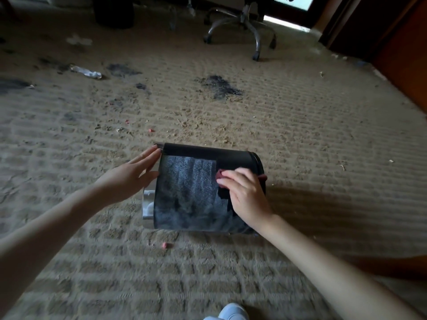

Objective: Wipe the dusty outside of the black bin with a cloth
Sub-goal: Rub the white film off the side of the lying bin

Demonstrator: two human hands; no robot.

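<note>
Down at the bottom edge, the toe of your pale shoe [233, 311] pokes into view, and both bare forearms reach forward over the ribbed beige carpet [312, 139]. Just ahead, a small pink scrap [166, 245] lies on the pile, near the bin's closest side.

Now the action: the black bin [191, 195] lies on its side on the carpet in front of you, mouth to your left, base to your right. Your left hand [134, 174] is at the mouth end, fingers straight and spread, flat against the rim. Your right hand [245, 192] sits on top of the curved wall near the base, fingers curled and bunching a red cloth [220, 175] against the surface; only a small bit of the cloth peeks out from under the fingertips. Grey dust [189, 176] covers the middle of the upturned side, while the strip along the far edge and the patch beside your right hand look clean and black. Something white shows just inside the mouth; you can't tell what it is.

Farther out, dark smudges [219, 86] stain the carpet, and a crumpled clear wrapper [86, 72] lies off to the left. At the back stands the chrome wheeled base of an office chair [242, 26], with wooden furniture [404, 56] along the right.
</note>
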